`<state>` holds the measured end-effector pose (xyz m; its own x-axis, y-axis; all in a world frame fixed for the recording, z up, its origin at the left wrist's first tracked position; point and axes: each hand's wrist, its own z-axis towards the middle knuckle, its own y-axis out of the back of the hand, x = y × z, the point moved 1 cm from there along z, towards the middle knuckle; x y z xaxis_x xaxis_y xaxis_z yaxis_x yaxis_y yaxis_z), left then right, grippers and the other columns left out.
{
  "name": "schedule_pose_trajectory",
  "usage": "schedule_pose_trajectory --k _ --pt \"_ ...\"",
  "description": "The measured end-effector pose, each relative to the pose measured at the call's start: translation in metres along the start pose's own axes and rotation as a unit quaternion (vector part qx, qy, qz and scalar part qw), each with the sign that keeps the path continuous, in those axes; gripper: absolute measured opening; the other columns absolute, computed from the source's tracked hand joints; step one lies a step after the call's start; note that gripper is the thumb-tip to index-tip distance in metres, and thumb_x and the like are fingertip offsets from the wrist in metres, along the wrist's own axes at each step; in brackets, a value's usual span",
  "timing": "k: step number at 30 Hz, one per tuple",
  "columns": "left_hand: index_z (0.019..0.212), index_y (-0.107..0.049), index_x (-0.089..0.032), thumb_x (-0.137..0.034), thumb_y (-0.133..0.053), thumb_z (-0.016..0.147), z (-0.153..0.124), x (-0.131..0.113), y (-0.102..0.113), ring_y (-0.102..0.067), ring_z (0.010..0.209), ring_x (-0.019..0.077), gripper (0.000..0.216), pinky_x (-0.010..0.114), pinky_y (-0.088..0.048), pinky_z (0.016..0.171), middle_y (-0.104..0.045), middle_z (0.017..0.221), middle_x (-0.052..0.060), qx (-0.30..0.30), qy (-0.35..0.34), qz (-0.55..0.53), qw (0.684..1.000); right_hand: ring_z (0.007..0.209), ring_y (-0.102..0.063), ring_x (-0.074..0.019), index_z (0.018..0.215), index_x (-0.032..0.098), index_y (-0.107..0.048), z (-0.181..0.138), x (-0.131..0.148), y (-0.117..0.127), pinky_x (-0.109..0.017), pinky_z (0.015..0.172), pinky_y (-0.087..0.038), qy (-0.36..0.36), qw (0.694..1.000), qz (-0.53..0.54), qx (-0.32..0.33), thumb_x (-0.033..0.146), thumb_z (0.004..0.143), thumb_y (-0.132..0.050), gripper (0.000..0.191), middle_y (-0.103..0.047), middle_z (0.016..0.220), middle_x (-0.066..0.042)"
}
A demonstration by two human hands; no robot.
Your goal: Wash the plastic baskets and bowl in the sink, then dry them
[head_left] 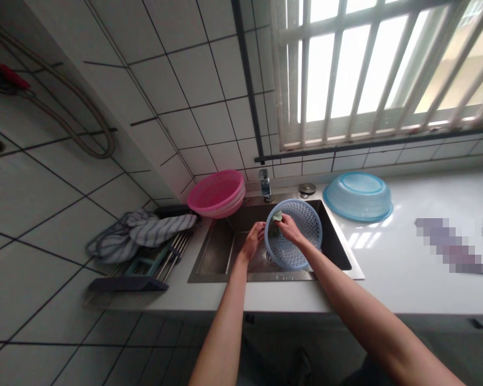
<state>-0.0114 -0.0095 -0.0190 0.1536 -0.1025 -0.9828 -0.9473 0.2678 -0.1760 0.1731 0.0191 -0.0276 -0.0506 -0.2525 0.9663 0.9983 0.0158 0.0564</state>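
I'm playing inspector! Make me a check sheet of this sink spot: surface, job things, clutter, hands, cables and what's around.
Surface: white counter, shiny by the window.
Job things: blue basket with holes, in the metal sink; green piece, maybe leaf or cloth.
Clutter: pink basket at the sink's back left corner; upside-down blue tub on the right; striped cloth by a metal rack.
Hands: right hand pinches the green piece; left hand is at the blue basket's left rim, contact unclear.
Cables: nothing seen.
Surroundings: tap, barred window, tiled walls, looped hose.
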Motion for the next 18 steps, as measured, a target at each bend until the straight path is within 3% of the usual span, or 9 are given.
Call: schedule_pose_trajectory --k 4,7,9,12,14,16,18 --pt "0.148 -0.057 -0.030 -0.075 -0.076 0.084 -0.004 -0.003 0.003 -0.061 0.141 0.0329 0.080 0.050 -0.042 0.123 -0.071 0.142 0.008 -0.036 -0.020 0.008 0.999 0.082 -0.061 -0.0212 0.087 0.019 -0.071 -0.016 0.000 -0.023 -0.030 0.080 -0.048 0.032 0.984 -0.041 0.170 0.033 0.080 -0.060 0.019 -0.075 0.092 -0.005" --pt "0.147 -0.061 -0.029 -0.078 -0.078 0.081 -0.005 -0.005 0.002 -0.051 0.152 0.0337 0.083 0.050 -0.032 0.130 -0.065 0.153 0.009 -0.052 -0.036 0.033 0.997 0.080 -0.061 -0.0211 0.084 0.020 -0.071 -0.021 -0.001 -0.033 -0.030 0.078 -0.049 0.021 0.974 -0.044 0.223 0.030 0.077 -0.061 0.015 -0.076 0.090 -0.005" --pt "0.142 -0.068 -0.027 -0.081 -0.077 0.079 -0.004 -0.006 0.000 -0.046 0.155 0.0366 0.083 0.053 -0.028 0.132 -0.065 0.154 0.010 -0.034 -0.022 0.032 0.999 0.083 -0.062 -0.0212 0.086 0.020 -0.071 -0.018 -0.001 -0.030 -0.030 0.080 -0.050 0.021 0.983 -0.029 0.180 0.031 0.078 -0.061 0.017 -0.076 0.093 -0.005" --pt "0.141 -0.072 -0.027 -0.075 -0.080 0.080 -0.004 -0.005 -0.005 -0.043 0.157 0.0381 0.078 0.054 -0.027 0.133 -0.066 0.153 0.009 0.015 -0.018 0.010 1.000 0.084 -0.060 -0.0207 0.086 0.019 -0.068 -0.005 -0.001 -0.012 -0.030 0.079 -0.051 0.001 1.000 0.003 0.015 0.038 0.079 -0.059 0.022 -0.073 0.091 -0.005" --pt "0.139 -0.074 -0.027 -0.073 -0.080 0.082 -0.003 -0.005 -0.007 -0.044 0.157 0.0380 0.074 0.053 -0.029 0.133 -0.069 0.149 0.009 0.032 -0.015 -0.010 0.999 0.080 -0.058 -0.0197 0.086 0.020 -0.065 0.001 -0.001 -0.002 -0.029 0.074 -0.050 -0.022 0.997 0.035 -0.061 0.043 0.079 -0.057 0.026 -0.070 0.088 -0.004" --pt "0.136 -0.076 -0.027 -0.075 -0.080 0.081 -0.003 -0.005 -0.007 -0.046 0.156 0.0374 0.073 0.052 -0.031 0.132 -0.072 0.144 0.009 0.038 -0.013 -0.015 0.999 0.077 -0.056 -0.0184 0.085 0.020 -0.064 0.002 0.000 -0.001 -0.028 0.071 -0.049 -0.032 0.997 0.054 -0.049 0.042 0.077 -0.056 0.025 -0.067 0.085 -0.003" --pt "0.132 -0.077 -0.026 -0.078 -0.079 0.080 -0.001 -0.005 -0.005 -0.049 0.153 0.0377 0.073 0.053 -0.031 0.132 -0.074 0.141 0.010 0.020 -0.019 0.003 1.000 0.072 -0.054 -0.0170 0.081 0.020 -0.064 -0.005 0.001 -0.009 -0.027 0.067 -0.046 -0.031 0.996 0.049 0.065 0.038 0.074 -0.058 0.021 -0.066 0.080 -0.002"
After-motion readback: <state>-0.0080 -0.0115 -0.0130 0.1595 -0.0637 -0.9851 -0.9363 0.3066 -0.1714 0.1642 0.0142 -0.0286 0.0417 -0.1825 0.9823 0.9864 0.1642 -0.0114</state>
